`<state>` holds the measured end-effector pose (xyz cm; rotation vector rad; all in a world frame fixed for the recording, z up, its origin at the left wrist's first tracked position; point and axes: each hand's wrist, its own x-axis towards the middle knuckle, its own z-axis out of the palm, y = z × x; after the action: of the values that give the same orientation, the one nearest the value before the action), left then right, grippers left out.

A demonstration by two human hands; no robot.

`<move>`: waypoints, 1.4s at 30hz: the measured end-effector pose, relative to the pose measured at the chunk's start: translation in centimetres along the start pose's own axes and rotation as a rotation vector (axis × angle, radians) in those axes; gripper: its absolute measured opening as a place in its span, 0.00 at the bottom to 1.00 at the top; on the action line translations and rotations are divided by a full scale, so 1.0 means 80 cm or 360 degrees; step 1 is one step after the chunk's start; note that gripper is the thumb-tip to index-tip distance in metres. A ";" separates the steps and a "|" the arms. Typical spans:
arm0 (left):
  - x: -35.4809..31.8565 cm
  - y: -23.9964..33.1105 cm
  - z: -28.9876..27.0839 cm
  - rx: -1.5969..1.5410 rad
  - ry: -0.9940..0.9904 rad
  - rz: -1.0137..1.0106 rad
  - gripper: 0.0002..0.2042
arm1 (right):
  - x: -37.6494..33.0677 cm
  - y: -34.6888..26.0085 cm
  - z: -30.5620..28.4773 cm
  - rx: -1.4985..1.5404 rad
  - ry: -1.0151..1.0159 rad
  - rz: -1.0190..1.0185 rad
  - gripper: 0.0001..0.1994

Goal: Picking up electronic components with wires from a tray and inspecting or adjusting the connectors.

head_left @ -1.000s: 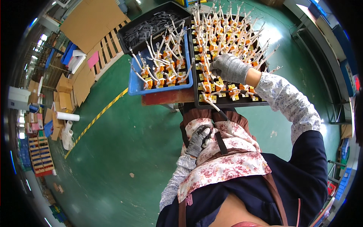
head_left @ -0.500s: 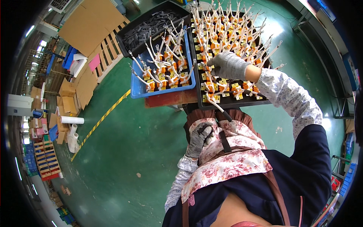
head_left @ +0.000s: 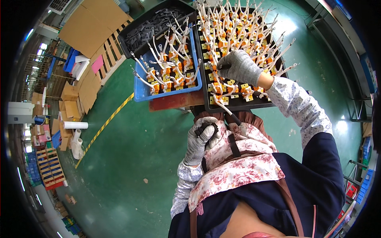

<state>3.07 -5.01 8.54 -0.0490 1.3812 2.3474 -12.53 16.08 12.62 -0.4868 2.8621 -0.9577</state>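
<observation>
My left hand, in a grey glove, is closed around a few short black sleeves in front of the apron. Out over the black tray, my gloved right hand has its fingers pinched together low among the white leads; what lies between them is hidden. The tray is filled with orange-wound copper coils with yellow plates and white leads ending in metal lugs. One lead at the near edge carries a black sleeve and sticks out toward me.
Left of the tray, a blue bin holds more coils with upright leads. Behind it stands a black bin of loose black sleeves. Both rest by a reddish-brown support. Cardboard, a pallet and a yellow-black floor line lie farther left.
My left hand has risen slightly and turned, so the black sleeves in it now show. The right hand stays over the tray, still pinched. The view has shifted a little.
</observation>
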 end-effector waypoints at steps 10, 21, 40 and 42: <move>0.009 0.010 0.013 0.0015 -0.0087 0.0040 0.11 | -0.001 0.007 0.011 -0.0084 0.0101 -0.0020 0.12; 0.005 0.014 0.009 0.0016 -0.0041 0.0070 0.12 | -0.072 -0.074 -0.040 0.0165 0.0122 -0.0681 0.10; -0.001 0.018 0.022 -0.0072 -0.0134 0.0001 0.22 | -0.097 -0.089 0.018 0.0984 -0.0501 -0.0769 0.15; 0.004 0.018 0.024 0.0071 -0.0137 0.0162 0.22 | -0.110 -0.087 0.027 0.1643 -0.0791 -0.0411 0.13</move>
<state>2.62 -3.89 10.67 0.1368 1.4238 2.3696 -1.96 12.41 14.85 -0.7968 1.5895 -1.8209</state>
